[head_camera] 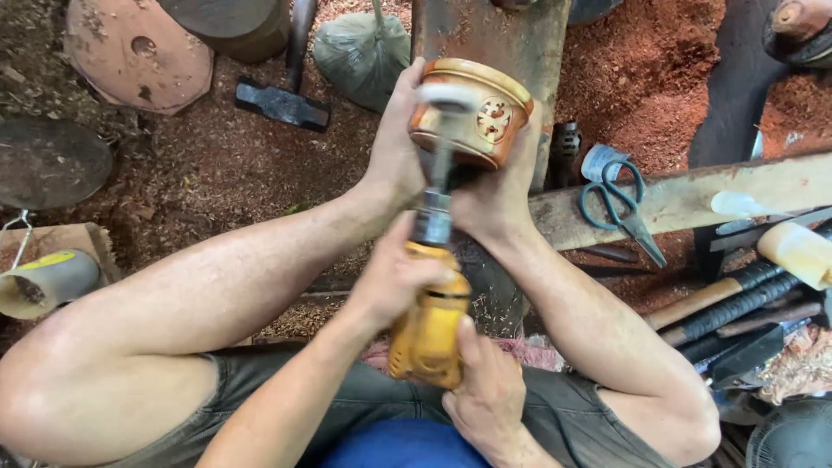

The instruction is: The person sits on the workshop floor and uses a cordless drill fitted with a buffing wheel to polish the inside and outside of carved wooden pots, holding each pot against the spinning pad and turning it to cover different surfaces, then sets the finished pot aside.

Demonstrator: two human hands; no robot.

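Yellow drill (427,334) (both hands' fingers (407,270) wrapped round) meets wooden bowl (472,113).

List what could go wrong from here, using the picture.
1. The drill, held in the left hand and right hand, works its blurred head against a pot gripped only by bare feet; a slip might cut a foot.
2. Unclamped, the pot could twist loose.

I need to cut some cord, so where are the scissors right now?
In the head view, the blue-handled scissors lie right of centre on the wooden plank, just right of the round wooden pot, above the pile of tool handles.
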